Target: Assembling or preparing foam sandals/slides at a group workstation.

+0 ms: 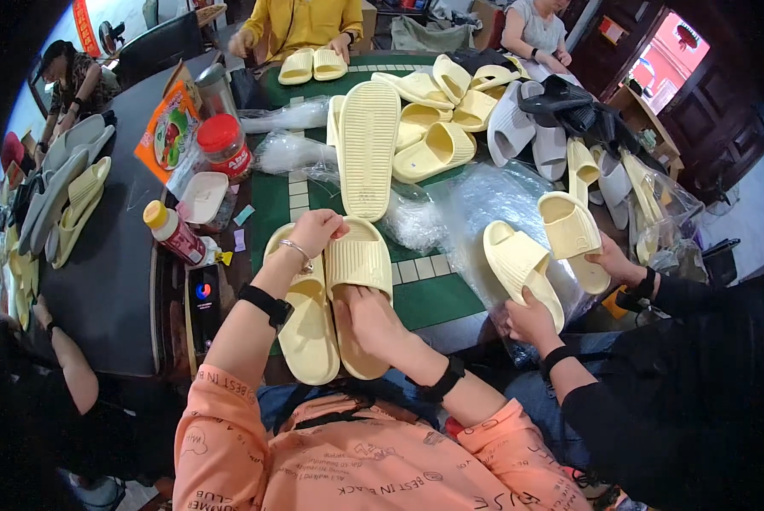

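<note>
A pair of pale yellow slippers is in front of me at the table's near edge, toes pointing away. My right hand (pixel 369 319) has its fingers inside the right slipper (pixel 361 255), reaching under the strap; the fingertips are hidden. My left hand (pixel 321 232) is closed above the left slipper (pixel 310 328), close to its strap. Whether its curled fingers pinch something I cannot make out. Just beyond, another yellow slipper (pixel 369 149) shows its ribbed sole.
Slippers in yellow, grey (pixel 511 128) and black (pixel 561 104) are heaped at the far right. Clear plastic bags (pixel 505 209) lie on the green mat. A bottle (pixel 173 230), a red-lidded jar (pixel 223 145) and a phone (pixel 203 307) stand left. A co-worker's hands (pixel 531 319) hold yellow slippers at right.
</note>
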`<act>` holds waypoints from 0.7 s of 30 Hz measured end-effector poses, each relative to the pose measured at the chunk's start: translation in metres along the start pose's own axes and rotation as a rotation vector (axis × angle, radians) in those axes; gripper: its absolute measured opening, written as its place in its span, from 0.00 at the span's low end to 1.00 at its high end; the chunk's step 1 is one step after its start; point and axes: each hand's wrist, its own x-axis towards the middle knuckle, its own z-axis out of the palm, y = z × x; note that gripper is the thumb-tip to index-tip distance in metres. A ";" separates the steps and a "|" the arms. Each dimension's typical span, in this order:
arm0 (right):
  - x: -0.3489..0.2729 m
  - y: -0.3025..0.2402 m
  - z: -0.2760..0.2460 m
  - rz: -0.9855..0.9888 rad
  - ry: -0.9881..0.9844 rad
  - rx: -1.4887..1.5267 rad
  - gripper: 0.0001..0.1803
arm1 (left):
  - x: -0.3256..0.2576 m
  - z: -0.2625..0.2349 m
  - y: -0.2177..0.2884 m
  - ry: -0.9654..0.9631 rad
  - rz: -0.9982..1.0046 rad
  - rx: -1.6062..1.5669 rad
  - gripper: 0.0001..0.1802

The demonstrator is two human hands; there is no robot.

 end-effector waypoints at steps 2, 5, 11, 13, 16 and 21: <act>0.005 0.005 0.002 0.251 -0.214 0.020 0.10 | 0.002 -0.001 0.004 -0.058 -0.014 0.035 0.13; 0.014 0.012 0.000 0.339 -0.354 -0.020 0.12 | 0.005 0.005 0.010 -0.138 -0.021 0.068 0.12; 0.001 0.011 -0.002 0.220 -0.316 -0.082 0.12 | -0.001 0.012 0.011 -0.075 -0.016 -0.015 0.16; 0.003 -0.012 -0.019 0.238 -0.393 0.077 0.12 | 0.002 0.002 -0.006 0.008 -0.030 -0.187 0.15; 0.040 -0.020 -0.049 0.373 -0.404 0.169 0.13 | -0.008 -0.005 -0.007 0.136 -0.080 -0.389 0.15; 0.092 0.043 -0.014 0.297 0.197 0.262 0.11 | 0.000 0.008 -0.005 0.086 0.037 -0.673 0.13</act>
